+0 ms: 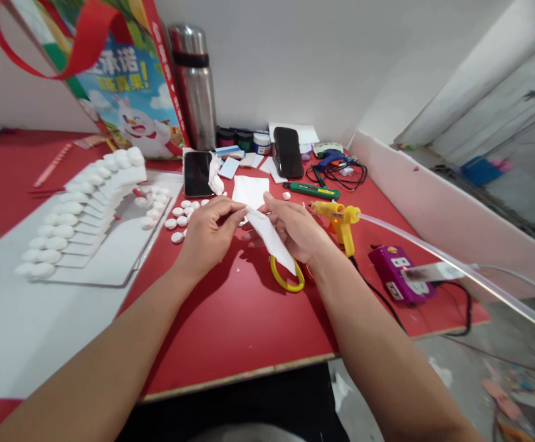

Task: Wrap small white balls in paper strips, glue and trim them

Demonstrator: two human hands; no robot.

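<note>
Between both hands, above the red table, is a strip of white paper or tissue (274,241). My left hand (208,236) pinches its far end between thumb and fingers. Along its right side, my right hand (298,228) has its fingers closed on the strip. Below it, partly covered, lies a pair of scissors with a yellow handle (274,273). Several white pebble-like pieces (178,223) are scattered left of my left hand. Beyond my hands rests a white sheet (252,186). Further left stands a white stepped model (87,245) edged with similar rounded pieces.
A yellow glue gun (347,215) with a long clear glue stick lies right of my right hand, near a purple power box (398,270). Behind are a green cutter (313,189), two phones, paint jars, a steel flask (199,92) and a printed bag (129,92).
</note>
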